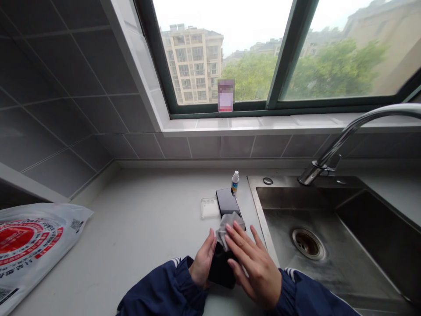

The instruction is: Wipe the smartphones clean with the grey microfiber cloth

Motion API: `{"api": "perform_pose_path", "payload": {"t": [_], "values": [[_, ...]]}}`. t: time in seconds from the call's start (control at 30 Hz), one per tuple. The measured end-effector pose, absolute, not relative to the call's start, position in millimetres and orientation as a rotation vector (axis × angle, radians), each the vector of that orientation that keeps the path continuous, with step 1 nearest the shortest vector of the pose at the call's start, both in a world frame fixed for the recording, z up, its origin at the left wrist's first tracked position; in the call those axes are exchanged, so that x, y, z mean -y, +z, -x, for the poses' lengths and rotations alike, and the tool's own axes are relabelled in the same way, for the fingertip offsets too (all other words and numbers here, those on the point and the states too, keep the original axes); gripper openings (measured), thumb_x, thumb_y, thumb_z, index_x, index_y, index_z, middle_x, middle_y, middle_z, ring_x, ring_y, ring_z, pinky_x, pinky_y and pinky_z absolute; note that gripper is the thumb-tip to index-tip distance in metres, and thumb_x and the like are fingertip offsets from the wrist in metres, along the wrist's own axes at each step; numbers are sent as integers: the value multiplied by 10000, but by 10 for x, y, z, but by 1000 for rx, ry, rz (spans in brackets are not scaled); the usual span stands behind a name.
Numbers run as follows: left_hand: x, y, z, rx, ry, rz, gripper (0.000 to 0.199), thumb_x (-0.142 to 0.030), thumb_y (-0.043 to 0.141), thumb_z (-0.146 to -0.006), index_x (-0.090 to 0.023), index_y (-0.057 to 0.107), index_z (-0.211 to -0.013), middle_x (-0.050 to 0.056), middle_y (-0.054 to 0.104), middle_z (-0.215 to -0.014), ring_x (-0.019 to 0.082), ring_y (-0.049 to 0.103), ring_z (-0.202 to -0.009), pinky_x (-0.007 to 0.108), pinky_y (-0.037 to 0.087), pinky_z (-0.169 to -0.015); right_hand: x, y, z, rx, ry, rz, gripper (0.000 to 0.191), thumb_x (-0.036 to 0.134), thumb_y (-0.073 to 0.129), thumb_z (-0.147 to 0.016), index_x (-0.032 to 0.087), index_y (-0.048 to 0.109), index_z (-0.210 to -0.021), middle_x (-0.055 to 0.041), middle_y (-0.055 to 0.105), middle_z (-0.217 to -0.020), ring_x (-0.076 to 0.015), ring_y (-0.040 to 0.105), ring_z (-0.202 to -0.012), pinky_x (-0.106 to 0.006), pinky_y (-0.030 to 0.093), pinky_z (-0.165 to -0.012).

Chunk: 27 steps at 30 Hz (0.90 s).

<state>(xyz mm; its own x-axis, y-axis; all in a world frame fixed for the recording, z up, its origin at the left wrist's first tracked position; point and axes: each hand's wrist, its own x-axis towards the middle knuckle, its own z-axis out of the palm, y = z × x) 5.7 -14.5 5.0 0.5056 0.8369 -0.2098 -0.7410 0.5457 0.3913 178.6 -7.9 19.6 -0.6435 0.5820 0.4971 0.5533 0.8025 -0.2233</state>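
A black phone-like device [221, 268] is held low over the counter by my left hand [204, 260], whose fingers wrap its left edge. My right hand [251, 262] presses a thin grey cloth [226, 228] on the upper part of that device, fingers extended over the cloth. Just beyond lies a second dark phone-like device [227, 202], partly covered from view by the cloth. A clear case [209, 208] lies to its left. Behind it stands a small white bottle [235, 180] with a blue and yellow label.
On the right is a steel sink [259, 219] with a chrome faucet [335, 142] at its back edge. A white plastic bag with red print [36, 239] lies at the far left of the counter [138, 219]. A window is behind the counter.
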Motion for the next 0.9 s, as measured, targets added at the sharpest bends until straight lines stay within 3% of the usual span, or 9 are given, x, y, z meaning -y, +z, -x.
{"api": "perform_pose_path", "payload": {"t": [0.1,0.17,0.23,0.33,0.43,0.6,0.77,0.9], "values": [[149,128,-56,-414,899,-113,675,-591,380,-928,-12,652,-1142,183,718,-1075,227,668,-1056,286,464,-965,198,230,-1695,2498,180,677,467,175,534,-900,152,510,-1366,-92,458,-1474,-292,335,-1422,-562,43,-1202],[146,164,-41,-418,896,-26,668,-613,412,-908,-14,678,-1042,148,739,-857,185,706,-823,247,507,-800,248,248,-1657,2496,239,603,416,171,545,-889,166,561,-1304,-72,522,-1426,-278,391,-1393,-564,10,-1205],[133,191,-17,-411,941,-22,651,-622,416,-901,-40,675,-1038,122,726,-791,168,686,-708,250,498,-716,254,258,-1647,2495,261,539,368,169,559,-879,179,602,-1244,-55,583,-1368,-268,445,-1359,-561,-14,-1206],[99,229,23,-444,959,-104,814,-719,361,-858,-14,614,-1177,190,722,-919,244,687,-759,348,492,-766,207,263,-1660,2532,208,432,261,191,576,-889,200,652,-1139,-29,651,-1284,-248,511,-1306,-536,-47,-1208],[64,259,44,-498,937,-174,993,-798,289,-812,61,563,-1227,244,712,-872,275,679,-734,369,482,-740,157,263,-1666,2522,142,395,179,184,564,-918,207,667,-1063,-21,686,-1228,-223,548,-1271,-521,-23,-1215],[53,242,34,-527,986,-176,939,-767,280,-838,57,608,-1147,244,708,-838,266,676,-751,353,477,-752,114,228,-1674,2355,150,422,151,105,534,-933,177,665,-957,-31,729,-1128,-197,606,-1198,-547,64,-1217],[63,195,22,-531,950,-157,906,-753,284,-850,32,616,-1157,232,715,-859,267,696,-793,356,487,-796,73,175,-1699,2520,16,446,256,124,508,-942,161,641,-1158,-54,618,-1329,-232,477,-1337,-566,4,-1208],[75,181,-23,-471,908,-187,887,-718,238,-886,25,618,-1188,237,719,-953,285,692,-958,379,467,-925,90,220,-1688,2600,-64,578,382,173,519,-944,154,562,-1323,-62,501,-1445,-251,370,-1407,-533,8,-1214]]}}
